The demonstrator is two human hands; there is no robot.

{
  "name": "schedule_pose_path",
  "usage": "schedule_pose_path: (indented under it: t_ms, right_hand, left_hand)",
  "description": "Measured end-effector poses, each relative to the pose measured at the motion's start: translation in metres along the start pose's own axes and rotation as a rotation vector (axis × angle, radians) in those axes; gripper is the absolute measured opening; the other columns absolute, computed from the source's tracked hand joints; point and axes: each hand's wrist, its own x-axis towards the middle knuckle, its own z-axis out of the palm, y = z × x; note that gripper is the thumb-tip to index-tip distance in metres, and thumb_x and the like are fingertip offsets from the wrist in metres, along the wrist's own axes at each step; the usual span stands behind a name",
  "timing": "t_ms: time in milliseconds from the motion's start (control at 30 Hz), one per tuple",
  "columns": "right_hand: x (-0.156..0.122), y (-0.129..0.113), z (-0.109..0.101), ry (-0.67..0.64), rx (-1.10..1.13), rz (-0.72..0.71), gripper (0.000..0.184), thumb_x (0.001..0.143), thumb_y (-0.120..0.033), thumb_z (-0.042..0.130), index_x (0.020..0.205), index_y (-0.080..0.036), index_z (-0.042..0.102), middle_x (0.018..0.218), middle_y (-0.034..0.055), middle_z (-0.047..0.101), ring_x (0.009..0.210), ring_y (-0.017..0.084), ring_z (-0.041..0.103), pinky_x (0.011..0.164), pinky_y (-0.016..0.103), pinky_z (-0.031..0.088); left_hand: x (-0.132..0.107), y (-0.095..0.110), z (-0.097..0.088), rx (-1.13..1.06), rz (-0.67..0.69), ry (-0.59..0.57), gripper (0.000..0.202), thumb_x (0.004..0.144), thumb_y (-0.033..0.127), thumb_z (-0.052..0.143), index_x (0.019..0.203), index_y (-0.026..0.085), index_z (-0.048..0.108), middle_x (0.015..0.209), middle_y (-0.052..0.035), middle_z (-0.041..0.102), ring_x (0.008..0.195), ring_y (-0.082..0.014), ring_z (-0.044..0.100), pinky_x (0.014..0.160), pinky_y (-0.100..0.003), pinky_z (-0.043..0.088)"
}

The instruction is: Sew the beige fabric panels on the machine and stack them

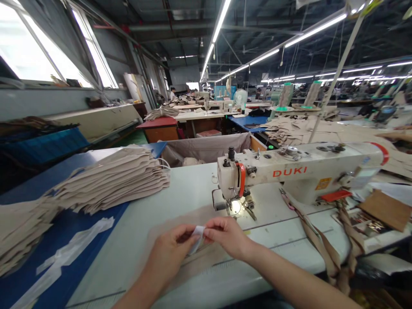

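Observation:
Both my hands meet over the pale table just in front of the sewing machine [302, 167], pinching a small white strip [197, 240] between them. My left hand [169, 251] has thumb and forefinger closed on the strip's left side. At its upper right corner, the fingertips of my right hand [227, 236] are pressed together on the same strip. Beneath the hands lies a thin beige fabric piece [206, 257], partly hidden by them. The needle area, lit by a small lamp [236, 208], is a little beyond my right hand.
Stacked beige fabric pieces [116, 180] stand on the left, beside white strips [74, 246] on a blue surface. Beige straps [318, 244] and scissors [285, 195] lie at the right. Behind the table is a cloth-lined bin [209, 146]. Thread cones [285, 96] stand farther back.

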Motion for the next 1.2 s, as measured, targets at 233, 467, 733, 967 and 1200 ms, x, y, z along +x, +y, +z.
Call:
schedule_pose_path:
  t_ms: [233,467,733,967,1200]
  right_hand:
    - [-0.013,0.004,-0.026,0.117,-0.218,-0.115,0.015,0.084,-0.022,0.061,0.095,-0.019,0.071,0.089,0.0035,0.069,0.083,0.017,0.063,0.078,0.029,0.05]
    - [-0.047,0.012,-0.058,-0.106,-0.996,-0.458,0.026,0.094,-0.017,0.052,0.115,-0.014,0.067,0.123,0.0138,0.065,0.119,0.023,0.056,0.106,0.038,0.042]
    - [-0.073,0.015,-0.054,-0.25,-1.128,-0.304,0.052,0.099,-0.037,0.047,0.144,-0.01,0.045,0.151,0.0137,0.041,0.141,0.024,0.036,0.118,0.041,0.027]
    - [-0.068,0.012,-0.053,-0.243,-1.123,-0.299,0.054,0.099,-0.038,0.047,0.145,-0.009,0.043,0.151,0.0155,0.041,0.142,0.025,0.034,0.118,0.042,0.026]
    - [-0.071,0.008,-0.063,-0.276,-1.109,-0.338,0.047,0.1,-0.034,0.046,0.141,-0.011,0.048,0.147,0.0143,0.047,0.139,0.024,0.038,0.117,0.04,0.028]
  left_hand:
    - [0.011,-0.018,0.006,0.383,0.306,0.143,0.019,0.082,0.03,0.054,0.072,0.022,0.067,0.071,-0.0001,0.068,0.067,-0.0178,0.063,0.065,-0.027,0.05]
    - [0.02,-0.046,0.031,0.789,0.718,0.19,0.026,0.093,0.011,0.037,0.08,0.02,0.059,0.083,-0.0054,0.064,0.077,-0.0196,0.062,0.074,-0.031,0.051]
    - [0.028,-0.058,0.055,0.694,0.594,0.117,0.026,0.092,0.01,0.038,0.081,0.019,0.059,0.08,-0.0035,0.067,0.076,-0.0187,0.064,0.07,-0.029,0.051]
    - [0.039,-0.033,0.072,0.678,0.781,0.134,0.026,0.093,0.007,0.04,0.088,0.017,0.063,0.084,-0.0054,0.066,0.083,-0.0197,0.061,0.078,-0.032,0.051]
    - [0.045,-0.04,0.087,0.635,0.707,0.042,0.029,0.094,0.007,0.04,0.081,0.017,0.064,0.082,-0.0038,0.066,0.081,-0.0186,0.06,0.077,-0.032,0.051]
